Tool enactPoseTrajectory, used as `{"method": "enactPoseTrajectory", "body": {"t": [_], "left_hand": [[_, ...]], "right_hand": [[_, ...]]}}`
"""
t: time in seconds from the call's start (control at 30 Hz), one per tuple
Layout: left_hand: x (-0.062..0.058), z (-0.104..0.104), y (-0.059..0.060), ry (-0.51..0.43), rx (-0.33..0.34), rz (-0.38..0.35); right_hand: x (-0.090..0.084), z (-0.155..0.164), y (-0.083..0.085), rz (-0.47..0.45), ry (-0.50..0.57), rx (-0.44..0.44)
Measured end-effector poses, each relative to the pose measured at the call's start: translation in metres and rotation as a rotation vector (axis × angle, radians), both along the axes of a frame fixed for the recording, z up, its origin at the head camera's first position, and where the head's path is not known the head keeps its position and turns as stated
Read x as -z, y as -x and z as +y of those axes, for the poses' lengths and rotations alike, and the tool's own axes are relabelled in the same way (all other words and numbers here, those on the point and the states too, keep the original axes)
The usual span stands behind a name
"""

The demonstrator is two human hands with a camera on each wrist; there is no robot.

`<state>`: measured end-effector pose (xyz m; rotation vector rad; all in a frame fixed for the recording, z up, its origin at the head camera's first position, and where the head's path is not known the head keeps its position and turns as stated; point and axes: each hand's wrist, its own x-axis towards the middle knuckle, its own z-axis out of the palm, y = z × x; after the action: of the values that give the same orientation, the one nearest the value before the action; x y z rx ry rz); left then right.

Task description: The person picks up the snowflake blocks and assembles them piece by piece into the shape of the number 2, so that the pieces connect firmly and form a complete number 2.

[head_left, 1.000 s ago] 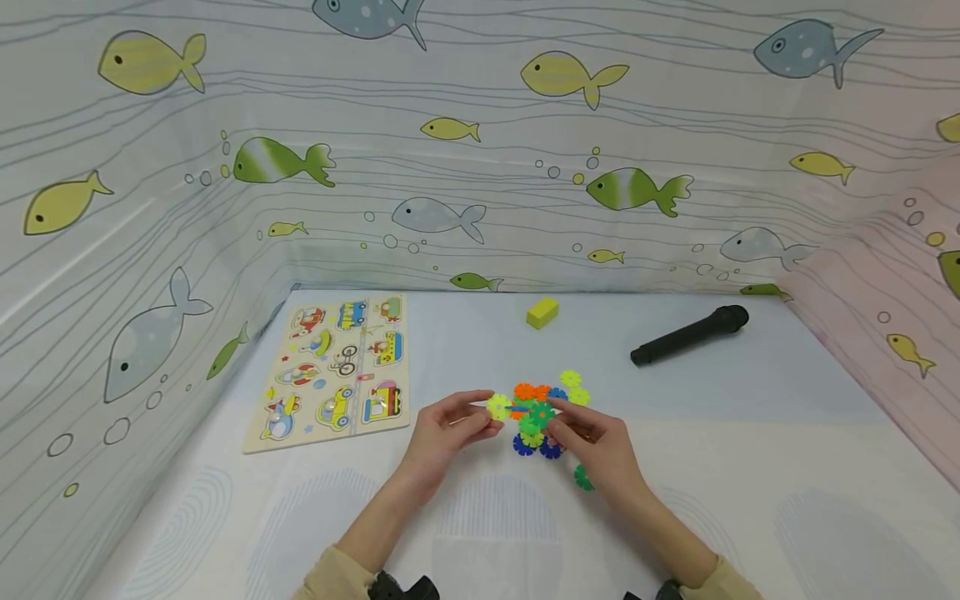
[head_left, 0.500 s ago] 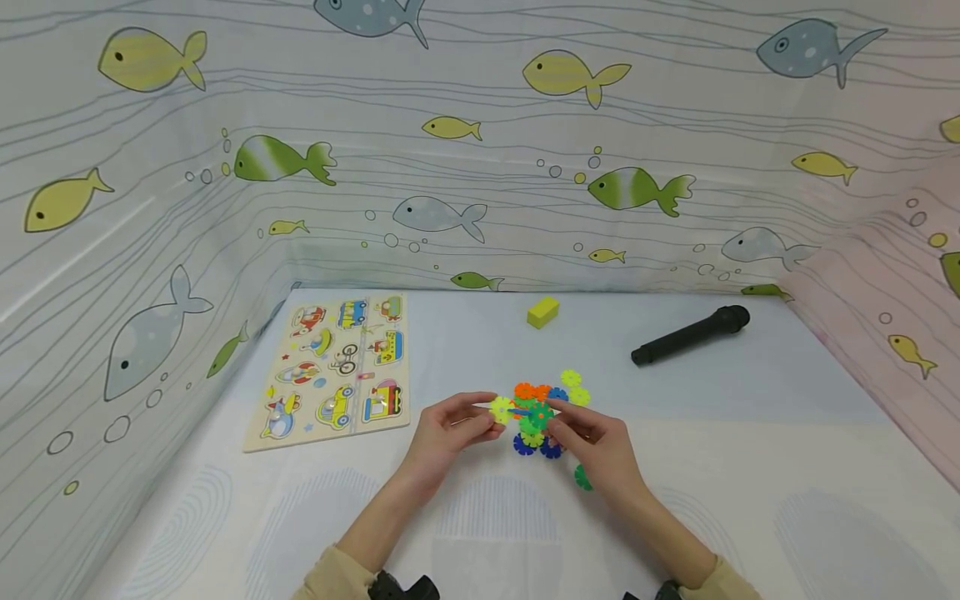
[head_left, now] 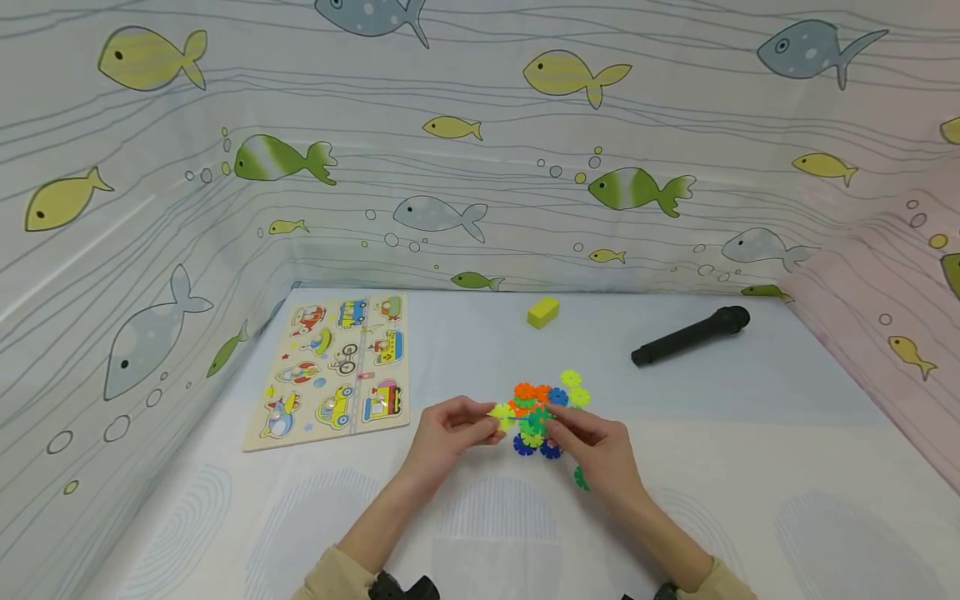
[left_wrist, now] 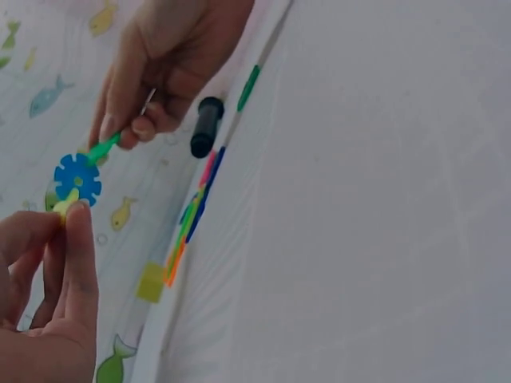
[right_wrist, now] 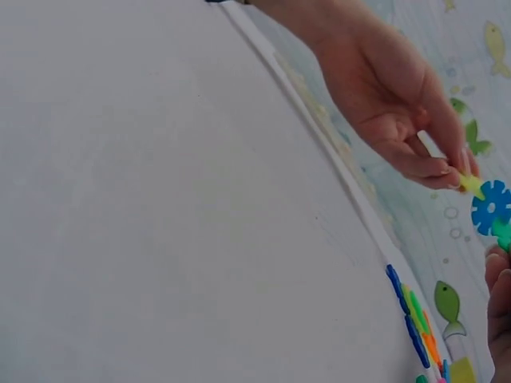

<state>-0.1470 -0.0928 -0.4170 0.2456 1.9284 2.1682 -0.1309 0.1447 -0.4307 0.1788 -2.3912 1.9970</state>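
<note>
A blue notched disc (left_wrist: 77, 179), a flower-shaped interlocking piece, stands between my hands, joined to a yellow disc (head_left: 502, 416) on one side and a green disc (head_left: 541, 420) on the other. My left hand (head_left: 447, 433) pinches the yellow disc between thumb and fingers. The green one is pinched by my right hand (head_left: 602, 450). In the head view the blue disc is seen nearly edge-on. The joined pieces are held above a loose pile of similar discs, including an orange disc (head_left: 524, 390) and a dark blue disc (head_left: 524, 445).
Two yellow-green discs (head_left: 575, 387) lie behind the pile. A green disc (head_left: 581, 477) is partly hidden by my right hand. Further back are a yellow block (head_left: 543, 312) and a black microphone (head_left: 690, 335). On the left lies a wooden picture puzzle board (head_left: 330, 367).
My left hand has come down slightly with the yellow disc, which has tilted and now looks flatter. My right hand still holds the green disc at nearly the same place.
</note>
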Motion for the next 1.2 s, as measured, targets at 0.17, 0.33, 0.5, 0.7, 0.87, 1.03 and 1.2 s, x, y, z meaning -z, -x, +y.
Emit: {"method": "enactPoseTrajectory", "body": {"t": [0.17, 0.33, 0.5, 0.7, 0.87, 1.03, 1.2], "left_hand": [[-0.0004, -0.0007, -0.0004, -0.013, 0.01, 0.017], [0.0001, -0.0007, 0.0001, -0.039, 0.026, 0.02], [0.0014, -0.0002, -0.0001, -0.035, 0.033, 0.025], [0.0027, -0.0004, -0.0002, -0.021, 0.032, 0.042], [0.0031, 0.0001, -0.0001, -0.008, 0.035, 0.044], [0.0033, 0.0008, -0.0001, 0.013, 0.024, 0.043], [0.0015, 0.0016, -0.0012, 0.048, 0.025, 0.048]], "right_hand": [[0.0022, 0.0006, 0.0006, 0.022, -0.006, -0.002], [0.0023, 0.0011, 0.0005, 0.024, 0.005, -0.012], [0.0042, 0.001, -0.0011, 0.018, 0.019, -0.022], [0.0053, -0.0014, -0.0028, 0.082, 0.031, -0.029], [0.0052, -0.0034, -0.0034, 0.148, 0.019, -0.046], [0.0054, -0.0046, -0.0034, 0.121, -0.013, -0.006], [0.0064, -0.0045, -0.0032, 0.132, 0.014, 0.004]]}}
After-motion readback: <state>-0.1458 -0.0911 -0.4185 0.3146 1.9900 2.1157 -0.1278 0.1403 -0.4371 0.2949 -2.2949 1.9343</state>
